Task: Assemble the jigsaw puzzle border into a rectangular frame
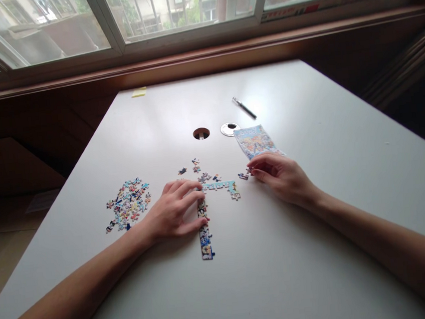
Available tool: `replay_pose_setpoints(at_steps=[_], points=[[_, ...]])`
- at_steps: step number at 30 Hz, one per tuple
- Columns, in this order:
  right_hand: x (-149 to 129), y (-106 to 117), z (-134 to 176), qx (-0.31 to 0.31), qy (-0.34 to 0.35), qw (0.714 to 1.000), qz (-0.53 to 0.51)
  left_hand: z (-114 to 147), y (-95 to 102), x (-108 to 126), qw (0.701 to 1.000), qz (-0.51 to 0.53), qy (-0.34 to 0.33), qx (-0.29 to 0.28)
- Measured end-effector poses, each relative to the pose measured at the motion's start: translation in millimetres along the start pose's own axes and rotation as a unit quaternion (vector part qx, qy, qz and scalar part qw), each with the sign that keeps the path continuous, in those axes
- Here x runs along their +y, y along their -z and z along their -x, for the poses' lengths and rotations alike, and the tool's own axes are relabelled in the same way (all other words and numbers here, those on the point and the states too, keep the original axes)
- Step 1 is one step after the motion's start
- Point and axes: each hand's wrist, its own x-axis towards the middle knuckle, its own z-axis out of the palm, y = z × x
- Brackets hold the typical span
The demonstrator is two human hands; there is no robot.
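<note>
while left hand (175, 208) rests spread on joined puzzle strip (205, 238), right hand (285, 177) pinches puzzle piece (250, 171) near picture card (256, 141); loose pieces (130, 202) heaped on white table (284, 278), left of strip

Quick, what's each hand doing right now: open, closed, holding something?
Left hand: open, touching the joined puzzle strip, not gripping it.
Right hand: closed in a pinch, apparently holding a small puzzle piece.

Jigsaw border (205, 235): multicoloured, flat, interlocked; long straight side, shorter pale-blue top, right end turning down, corner partly covered. Small piece (250, 171) beyond that end, mostly hidden, probably dark-patterned.
</note>
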Motion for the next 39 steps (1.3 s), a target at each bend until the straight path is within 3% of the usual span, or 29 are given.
replay_pose_setpoints(at_steps=[6, 24, 39], points=[[0.5, -1.4, 3.1, -0.006, -0.045, 0.999, -0.023, 0.4, -0.9, -0.4, 1.0, -0.003, -0.002, -0.001], [-1.7, 0.1, 1.5, -0.006, -0.016, 1.0, 0.012, 0.0, 0.2, 0.5, 1.0, -0.002, 0.0, 0.0], [-3.9, 0.3, 1.2, -0.004, -0.027, 0.999, -0.035, -0.2, 0.0, 0.6, 1.0, -0.004, -0.002, 0.001]])
